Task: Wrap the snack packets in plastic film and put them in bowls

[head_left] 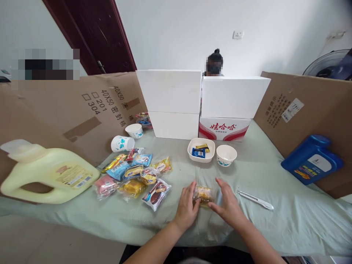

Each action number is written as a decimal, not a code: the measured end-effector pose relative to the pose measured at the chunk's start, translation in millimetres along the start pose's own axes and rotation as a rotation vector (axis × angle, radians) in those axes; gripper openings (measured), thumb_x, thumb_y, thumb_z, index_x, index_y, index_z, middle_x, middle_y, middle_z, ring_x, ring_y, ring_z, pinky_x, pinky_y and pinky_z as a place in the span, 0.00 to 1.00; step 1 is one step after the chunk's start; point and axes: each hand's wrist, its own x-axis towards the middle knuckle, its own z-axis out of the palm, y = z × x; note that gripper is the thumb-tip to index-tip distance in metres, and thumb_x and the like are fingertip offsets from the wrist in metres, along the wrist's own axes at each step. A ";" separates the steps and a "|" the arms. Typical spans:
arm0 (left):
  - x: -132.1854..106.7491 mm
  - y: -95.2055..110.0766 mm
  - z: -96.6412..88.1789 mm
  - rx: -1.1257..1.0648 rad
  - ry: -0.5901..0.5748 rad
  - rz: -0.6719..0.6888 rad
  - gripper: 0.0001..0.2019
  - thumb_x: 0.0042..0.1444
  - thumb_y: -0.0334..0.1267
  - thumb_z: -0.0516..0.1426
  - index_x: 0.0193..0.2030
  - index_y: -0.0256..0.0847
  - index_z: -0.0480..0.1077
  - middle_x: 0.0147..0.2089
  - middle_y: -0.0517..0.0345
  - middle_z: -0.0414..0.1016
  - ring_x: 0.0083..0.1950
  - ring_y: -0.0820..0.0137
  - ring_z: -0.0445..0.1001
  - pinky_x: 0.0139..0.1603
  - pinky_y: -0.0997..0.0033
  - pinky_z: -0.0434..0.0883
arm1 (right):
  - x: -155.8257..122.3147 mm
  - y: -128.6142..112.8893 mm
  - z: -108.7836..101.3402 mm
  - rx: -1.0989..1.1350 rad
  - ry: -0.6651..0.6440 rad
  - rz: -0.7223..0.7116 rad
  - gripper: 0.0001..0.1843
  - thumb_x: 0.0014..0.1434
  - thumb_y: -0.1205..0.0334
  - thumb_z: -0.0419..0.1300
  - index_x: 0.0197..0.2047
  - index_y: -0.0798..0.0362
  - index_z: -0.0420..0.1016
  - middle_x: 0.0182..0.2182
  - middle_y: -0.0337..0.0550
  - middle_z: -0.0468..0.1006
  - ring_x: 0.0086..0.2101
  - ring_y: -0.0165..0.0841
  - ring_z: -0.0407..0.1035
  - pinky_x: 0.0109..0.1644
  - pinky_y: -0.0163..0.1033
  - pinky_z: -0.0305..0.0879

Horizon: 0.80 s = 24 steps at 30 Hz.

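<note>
Between my hands, a wrapped pastry (204,193) in clear plastic lies near the table's front edge. My left hand (187,205) is closed on the left side of its wrapper, thumb low and fingers above. On the other side, my right hand (229,203) has thumb and fingers spread. Its thumb is at the wrapper's lower right corner; whether it touches I cannot tell. Left of my hands is a pile of snack packets, with a chocolate pie packet (156,194) nearest. A white utility knife (255,200) lies right of my right hand.
Ahead stand a square white bowl (201,158) holding a blue and a gold packet, and a round paper bowl (226,157). A paper cup (122,143) lies tipped at left. A yellow jug (52,172), a blue bottle (312,159) and white boxes (176,124) bound the table. A person sits behind the boxes.
</note>
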 end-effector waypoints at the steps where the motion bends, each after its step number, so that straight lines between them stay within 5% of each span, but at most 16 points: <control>1: 1.8 0.6 -1.5 -0.019 -0.013 0.001 0.26 0.60 0.31 0.53 0.65 0.42 0.56 0.57 0.45 0.69 0.55 0.59 0.69 0.55 0.53 0.70 | 4.0 -4.1 5.7 0.028 -0.037 -0.010 0.45 0.53 0.48 0.64 0.68 0.50 0.49 0.57 0.54 0.68 0.55 0.46 0.63 0.56 0.54 0.63; 3: 3.9 -1.4 -5.7 -0.082 -0.001 -0.035 0.17 0.59 0.31 0.53 0.55 0.42 0.67 0.52 0.48 0.72 0.52 0.61 0.71 0.53 0.56 0.72 | 8.5 -5.7 12.6 0.050 -0.081 0.002 0.39 0.53 0.51 0.64 0.65 0.51 0.56 0.49 0.51 0.74 0.49 0.45 0.68 0.53 0.54 0.65; 6: 2.3 -13.3 -15.2 -0.189 0.063 -0.183 0.08 0.57 0.31 0.53 0.42 0.40 0.71 0.43 0.51 0.74 0.45 0.65 0.74 0.44 0.62 0.75 | 7.4 2.2 8.3 0.060 -0.079 0.048 0.16 0.59 0.59 0.57 0.51 0.49 0.72 0.39 0.45 0.78 0.41 0.40 0.71 0.47 0.49 0.68; 10: -3.6 -24.2 -31.9 -0.141 0.116 -0.289 0.16 0.54 0.36 0.58 0.50 0.40 0.67 0.42 0.53 0.73 0.37 0.66 0.74 0.35 0.66 0.75 | -0.5 11.4 -12.6 0.062 -0.015 0.048 0.11 0.63 0.58 0.53 0.43 0.49 0.75 0.36 0.45 0.77 0.40 0.39 0.71 0.45 0.45 0.69; 13: -5.5 -12.1 -42.5 0.045 0.148 -0.135 0.20 0.56 0.36 0.57 0.56 0.41 0.65 0.50 0.48 0.70 0.45 0.63 0.73 0.42 0.62 0.75 | -5.6 6.0 -25.5 0.003 0.088 0.043 0.11 0.63 0.55 0.55 0.45 0.48 0.74 0.39 0.47 0.76 0.43 0.41 0.71 0.47 0.48 0.69; 17: 0.2 12.4 -47.1 0.184 0.027 0.111 0.09 0.61 0.31 0.51 0.42 0.43 0.72 0.42 0.52 0.74 0.47 0.62 0.72 0.48 0.58 0.70 | -12.1 -19.9 -35.8 -0.037 0.187 -0.057 0.12 0.61 0.59 0.58 0.49 0.47 0.70 0.43 0.48 0.75 0.45 0.42 0.70 0.49 0.51 0.68; 21: 25.4 11.3 -43.2 0.169 -0.045 0.056 0.10 0.63 0.31 0.49 0.39 0.41 0.71 0.33 0.55 0.75 0.36 0.66 0.73 0.39 0.65 0.70 | -14.4 -48.6 -33.9 0.057 -0.095 -0.282 0.13 0.63 0.67 0.53 0.50 0.46 0.69 0.39 0.44 0.77 0.41 0.37 0.71 0.47 0.47 0.69; 24: 50.3 4.9 -42.8 0.270 0.029 0.030 0.09 0.61 0.31 0.50 0.41 0.41 0.71 0.36 0.55 0.76 0.37 0.65 0.74 0.39 0.64 0.70 | -9.5 -50.9 -22.1 0.039 -0.261 -0.288 0.15 0.64 0.69 0.48 0.49 0.49 0.71 0.43 0.46 0.78 0.44 0.37 0.71 0.50 0.47 0.68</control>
